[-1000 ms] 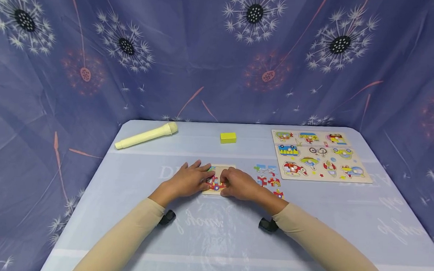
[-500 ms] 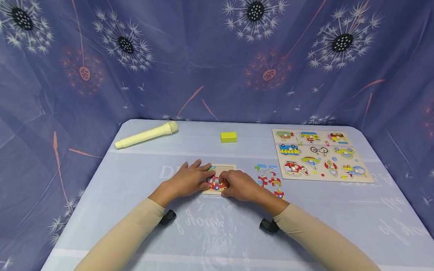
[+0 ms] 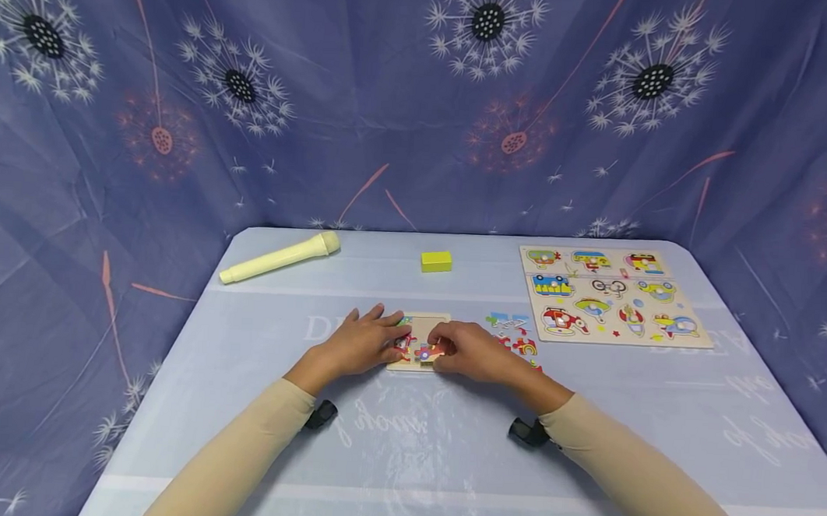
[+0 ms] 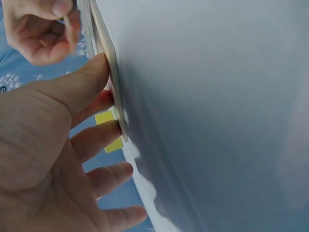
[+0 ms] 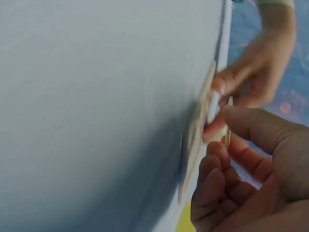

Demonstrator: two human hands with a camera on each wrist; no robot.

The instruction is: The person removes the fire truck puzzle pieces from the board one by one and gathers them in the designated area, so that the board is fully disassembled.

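My left hand (image 3: 357,342) lies with spread fingers on the left side of a small wooden puzzle tray (image 3: 408,367), thumb and fingers touching its edge in the left wrist view. Between the thumb and fingers of my right hand (image 3: 475,352) is a jigsaw piece (image 3: 428,354) with part of a red vehicle on it. Seen edge-on in the right wrist view, the jigsaw piece (image 5: 229,137) is held clear of the tray (image 5: 195,140). Red printed pieces show in the tray beside my left fingers, which partly cover them.
Several loose jigsaw pieces (image 3: 508,322) lie right of the tray, some hidden behind my right hand. A larger wooden peg puzzle board (image 3: 613,331) sits at the back right. Farther back are a yellow block (image 3: 436,261) and a pale yellow microphone-shaped object (image 3: 280,259).
The right hand has shifted slightly right and lifted the jigsaw piece off the tray, baring the tray's bottom beneath. My left hand stays in place.
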